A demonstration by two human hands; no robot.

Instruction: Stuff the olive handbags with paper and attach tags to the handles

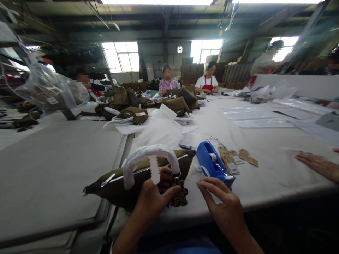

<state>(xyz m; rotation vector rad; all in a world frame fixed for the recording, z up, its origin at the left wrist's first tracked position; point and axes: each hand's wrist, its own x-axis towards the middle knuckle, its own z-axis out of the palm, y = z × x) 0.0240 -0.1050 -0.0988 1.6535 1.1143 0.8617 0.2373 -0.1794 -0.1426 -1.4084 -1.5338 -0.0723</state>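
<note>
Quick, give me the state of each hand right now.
Left hand: closed on the olive bag near its leopard charm.
Right hand: open, fingers touching the blue tape dispenser.

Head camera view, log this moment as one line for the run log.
left hand: holds olive bag by wrapped handle | right hand: fingertips on blue tape dispenser | paper tags beside dispenser

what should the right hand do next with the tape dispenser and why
Probably pull a short strip of tape. The right hand already rests at the front end of the blue tape dispenser, while the left hand steadies the olive bag by its white-wrapped handle, whose wrap looks loose.
</note>
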